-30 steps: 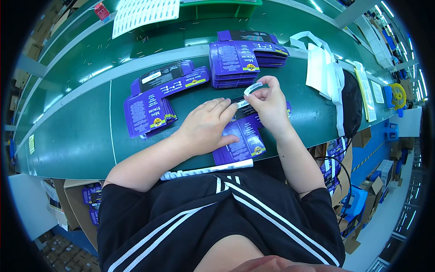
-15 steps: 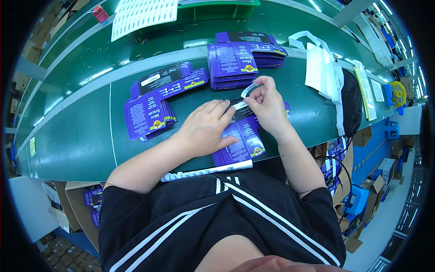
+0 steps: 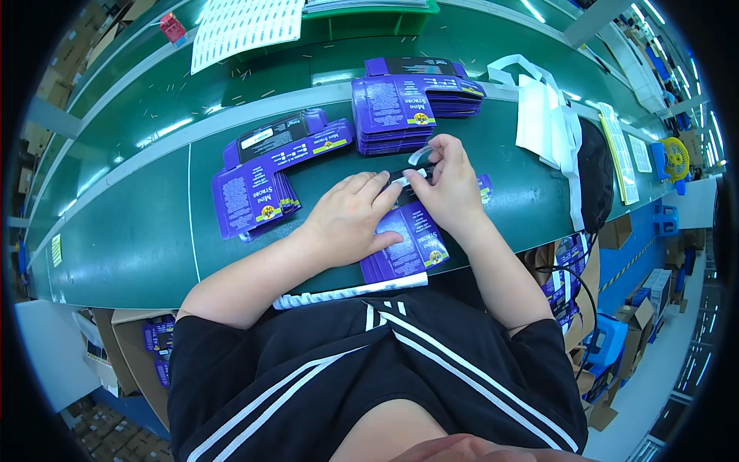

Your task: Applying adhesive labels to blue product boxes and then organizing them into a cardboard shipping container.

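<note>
My left hand rests flat on a flat purple carton lying on the green table, its fingertips reaching a small dark item. My right hand pinches that dark item together with a clear plastic strip that curls up above my fingers. Both hands meet over the carton's far end. What the dark item is cannot be told.
A stack of flat purple cartons lies just beyond my hands, and a fanned pile of the same cartons lies to the left. White bags sit on the right. A white perforated sheet lies at the back. Cardboard boxes stand under the table.
My hands have stayed together over the carton. The clear strip in my right hand has shifted slightly; my left fingers have moved closer to the dark item.
</note>
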`<state>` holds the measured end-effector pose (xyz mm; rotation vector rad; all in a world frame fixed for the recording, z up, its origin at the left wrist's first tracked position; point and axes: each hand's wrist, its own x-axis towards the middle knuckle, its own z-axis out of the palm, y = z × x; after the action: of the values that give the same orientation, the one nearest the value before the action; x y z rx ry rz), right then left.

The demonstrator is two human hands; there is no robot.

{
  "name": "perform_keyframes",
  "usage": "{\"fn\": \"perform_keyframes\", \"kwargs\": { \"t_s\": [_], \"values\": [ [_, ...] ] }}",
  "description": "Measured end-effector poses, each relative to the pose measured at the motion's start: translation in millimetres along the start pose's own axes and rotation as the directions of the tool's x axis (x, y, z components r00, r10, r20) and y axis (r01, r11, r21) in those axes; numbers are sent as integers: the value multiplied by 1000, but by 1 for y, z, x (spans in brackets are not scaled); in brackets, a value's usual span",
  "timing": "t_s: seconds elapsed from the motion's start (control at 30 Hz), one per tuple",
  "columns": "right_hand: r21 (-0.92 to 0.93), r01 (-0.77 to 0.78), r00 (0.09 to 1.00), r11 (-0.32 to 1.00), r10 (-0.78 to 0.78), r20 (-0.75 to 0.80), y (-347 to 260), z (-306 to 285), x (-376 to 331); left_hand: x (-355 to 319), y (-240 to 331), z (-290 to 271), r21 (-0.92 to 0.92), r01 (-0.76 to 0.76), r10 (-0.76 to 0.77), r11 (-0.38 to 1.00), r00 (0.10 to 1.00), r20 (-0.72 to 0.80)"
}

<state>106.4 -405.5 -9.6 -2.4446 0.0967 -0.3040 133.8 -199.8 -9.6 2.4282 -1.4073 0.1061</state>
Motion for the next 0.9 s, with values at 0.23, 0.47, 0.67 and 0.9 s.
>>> {"fn": "perform_keyframes", "kwargs": {
  "t_s": [0.23,0.47,0.67,0.9],
  "values": [
    [-198,-2,995,980,-17,-99,21,-12,-3,4,0,-1,54,-27,27,998,1000,-4],
    [14,210,967,978,-209,142,40,-59,-10,13,0,-14,44,-15,10,999,994,111],
    [-91,294,914,951,-252,318,31,-77,4,22,-2,-17,-2,10,-9,1000,986,166],
    [-161,572,820,804,-564,99,-22,-101,-2,38,28,-38,-104,-55,26,993,965,-260]
  ]
}}
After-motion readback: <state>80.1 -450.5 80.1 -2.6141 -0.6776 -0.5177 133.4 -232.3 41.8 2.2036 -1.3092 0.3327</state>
